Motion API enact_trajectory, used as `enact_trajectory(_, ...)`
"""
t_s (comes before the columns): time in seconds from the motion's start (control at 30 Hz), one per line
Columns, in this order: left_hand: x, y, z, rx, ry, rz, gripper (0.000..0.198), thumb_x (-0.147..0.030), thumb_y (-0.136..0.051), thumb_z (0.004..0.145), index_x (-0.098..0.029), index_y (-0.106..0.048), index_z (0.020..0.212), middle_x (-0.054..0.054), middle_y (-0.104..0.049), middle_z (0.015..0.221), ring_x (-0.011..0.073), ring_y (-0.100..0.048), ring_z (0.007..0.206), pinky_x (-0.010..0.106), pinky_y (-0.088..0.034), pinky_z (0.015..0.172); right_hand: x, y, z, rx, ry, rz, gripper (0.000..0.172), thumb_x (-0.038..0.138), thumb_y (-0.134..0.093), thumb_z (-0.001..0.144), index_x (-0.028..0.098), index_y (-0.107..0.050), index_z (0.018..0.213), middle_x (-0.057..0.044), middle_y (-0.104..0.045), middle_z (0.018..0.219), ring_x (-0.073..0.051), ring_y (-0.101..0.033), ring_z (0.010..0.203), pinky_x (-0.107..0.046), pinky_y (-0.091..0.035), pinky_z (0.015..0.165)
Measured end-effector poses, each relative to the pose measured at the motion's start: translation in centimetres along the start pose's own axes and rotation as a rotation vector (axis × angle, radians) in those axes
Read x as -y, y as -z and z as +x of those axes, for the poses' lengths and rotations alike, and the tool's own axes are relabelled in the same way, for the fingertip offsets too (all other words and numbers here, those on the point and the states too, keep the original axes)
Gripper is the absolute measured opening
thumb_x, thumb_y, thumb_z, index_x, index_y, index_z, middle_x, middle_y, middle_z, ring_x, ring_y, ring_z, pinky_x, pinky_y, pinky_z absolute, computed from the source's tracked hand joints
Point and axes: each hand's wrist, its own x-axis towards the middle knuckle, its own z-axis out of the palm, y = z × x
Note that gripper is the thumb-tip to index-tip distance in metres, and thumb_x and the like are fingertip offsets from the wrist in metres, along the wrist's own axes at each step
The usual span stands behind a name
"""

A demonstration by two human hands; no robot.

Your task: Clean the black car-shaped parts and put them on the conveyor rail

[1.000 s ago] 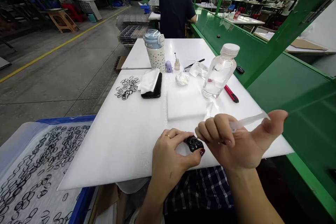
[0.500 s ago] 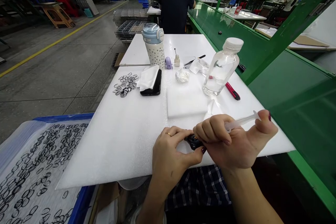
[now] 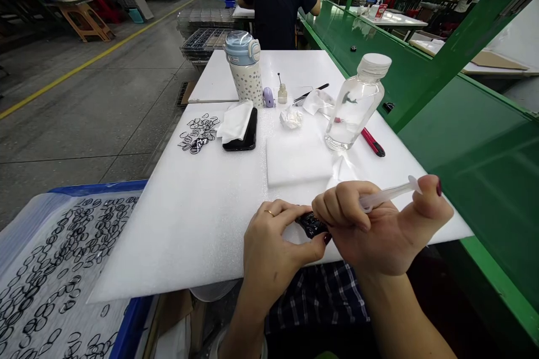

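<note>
My left hand [image 3: 273,241] pinches a small black part [image 3: 310,225] at the near edge of the white foam board [image 3: 202,219]. My right hand [image 3: 379,230] is wrapped round a clear syringe [image 3: 385,195], thumb resting on its plunger end, with the tip down at the black part. Both hands touch over the part, which is partly hidden by my fingers.
A clear bottle [image 3: 356,104], a red cutter [image 3: 373,143], a white foam pad [image 3: 298,160], crumpled tissues [image 3: 291,118], a phone under a cloth [image 3: 241,132], a pile of black rings [image 3: 197,133] and a lidded cup [image 3: 245,67] lie further back. A blue tray of rings [image 3: 54,269] stands left; green bench [image 3: 475,146] right. A person stands behind.
My right thumb has come down onto the syringe's end and the hand has closed in over the black part. The view has tilted slightly; other things stay put.
</note>
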Motion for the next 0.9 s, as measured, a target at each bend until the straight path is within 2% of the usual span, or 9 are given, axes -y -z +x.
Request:
enact_trajectory(0.7,-0.1,0.04,-0.01,-0.001,0.001,0.0,0.029,-0.027,-0.08,0.061,-0.031,-0.073,0.089,-0.003,-0.068,0.085,0.0214,-0.057,0.088,0.038,-0.047,0.077,0.15,-0.35,-0.04,-0.066,0.055,-0.103,0.069,0.08,-0.023,0.08,0.021,-0.031,0.047,0.003,-0.021,0.042,-0.012,-0.023,0.043,-0.03,-0.02,0.045)
enact_trajectory(0.9,-0.28,0.1,-0.07,0.01,0.008,0.01,0.029,-0.028,-0.08,0.061,-0.031,-0.073,0.088,-0.003,-0.068,0.085,0.0217,-0.057,0.089,0.038,-0.047,0.078,0.54,-0.91,-0.65,-0.134,0.019,-0.175,0.069,0.081,-0.028,0.079,0.021,-0.033,0.046,0.002,-0.023,0.043,-0.012,-0.023,0.043,-0.03,-0.019,0.044)
